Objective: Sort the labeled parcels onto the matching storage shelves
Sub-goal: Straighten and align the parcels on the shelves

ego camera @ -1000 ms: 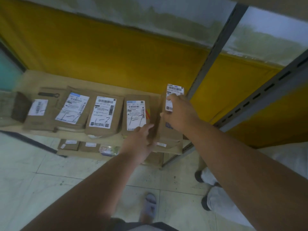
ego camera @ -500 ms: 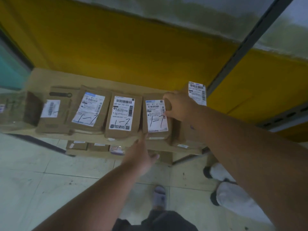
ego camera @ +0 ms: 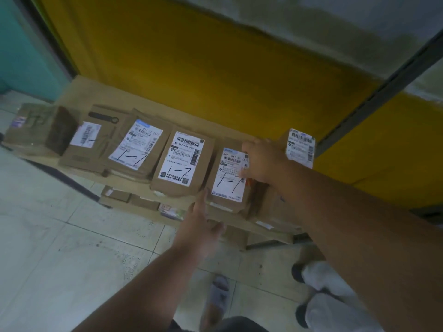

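Right hand (ego camera: 261, 161) lies on the top right corner of a brown parcel (ego camera: 227, 180) marked "1-7", fingers curled over its far edge; a real grip or only a press, cannot tell. That parcel leans in the row on the wooden shelf (ego camera: 79, 92). Left hand (ego camera: 199, 226) sits below and to the left of the right hand, fingers straight and relaxed, fingertips touching the shelf's front edge by the parcel's lower left corner, holding nothing.

Judgement: step in hand is seating this parcel in line. Best done by pushing it flush to the neighbouring parcel (ego camera: 183, 164) just left of the right hand, label kept face up, left hand steadying the lower corner against sliding off.

Count: six parcels on this shelf. Three show "1-7"; upright one (ego camera: 300, 147) just right of the hand, marking hidden. Lower shelf: a few more, number unclear.
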Demonstrator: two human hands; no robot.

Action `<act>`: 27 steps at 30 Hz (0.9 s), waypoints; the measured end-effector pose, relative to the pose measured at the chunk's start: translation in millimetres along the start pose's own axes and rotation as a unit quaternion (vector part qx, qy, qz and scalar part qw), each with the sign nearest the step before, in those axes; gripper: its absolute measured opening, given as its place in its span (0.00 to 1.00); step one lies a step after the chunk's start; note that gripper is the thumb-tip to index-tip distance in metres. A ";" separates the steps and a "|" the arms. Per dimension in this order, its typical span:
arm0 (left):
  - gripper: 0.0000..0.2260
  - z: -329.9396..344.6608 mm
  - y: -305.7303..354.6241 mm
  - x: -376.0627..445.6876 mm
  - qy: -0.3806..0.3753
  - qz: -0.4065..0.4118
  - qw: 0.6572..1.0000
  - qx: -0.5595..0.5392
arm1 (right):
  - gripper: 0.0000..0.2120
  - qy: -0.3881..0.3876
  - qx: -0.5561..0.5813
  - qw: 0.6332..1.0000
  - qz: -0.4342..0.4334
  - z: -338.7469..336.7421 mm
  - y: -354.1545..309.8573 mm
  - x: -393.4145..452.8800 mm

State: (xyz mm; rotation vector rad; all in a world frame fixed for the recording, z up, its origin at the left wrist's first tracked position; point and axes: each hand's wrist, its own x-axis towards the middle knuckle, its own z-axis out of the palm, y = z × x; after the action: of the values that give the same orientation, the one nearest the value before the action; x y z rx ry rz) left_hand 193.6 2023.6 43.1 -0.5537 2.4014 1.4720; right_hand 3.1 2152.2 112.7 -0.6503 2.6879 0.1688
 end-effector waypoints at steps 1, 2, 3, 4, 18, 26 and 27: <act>0.40 0.0 0.6 -1.8 0.003 0.002 1.000 -0.005 | 0.29 0.001 0.004 1.000 0.000 0.8 0.4 -1.2; 0.40 -0.2 1.2 -3.2 0.006 0.006 1.000 -0.007 | 0.29 0.001 0.007 1.000 0.001 1.2 0.8 -2.1; 0.39 -0.6 1.9 -4.1 0.009 0.010 1.000 -0.005 | 0.29 0.001 0.007 1.000 0.001 1.4 1.2 -3.0; 0.39 -0.9 2.0 -4.5 0.010 0.010 1.000 0.000 | 0.30 0.002 0.007 1.000 0.001 1.8 1.6 -3.5; 0.25 22.8 43.4 -17.9 -0.080 0.102 0.989 0.076 | 0.26 0.027 -0.042 0.990 0.130 -26.9 46.8 -53.9; 0.29 45.8 54.4 -13.8 -0.181 0.060 0.981 -0.022 | 0.40 -0.015 0.072 0.982 0.172 -14.2 63.7 -70.5; 0.28 47.0 54.5 -14.5 -0.174 0.056 0.983 -0.027 | 0.40 -0.016 0.068 0.983 0.168 -13.0 65.2 -70.4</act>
State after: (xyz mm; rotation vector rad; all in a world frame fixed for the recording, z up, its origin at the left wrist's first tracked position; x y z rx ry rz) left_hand 183.1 2090.6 71.2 -0.1536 2.1536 1.5369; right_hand 26.8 2236.8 153.3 -0.1486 2.7297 0.0814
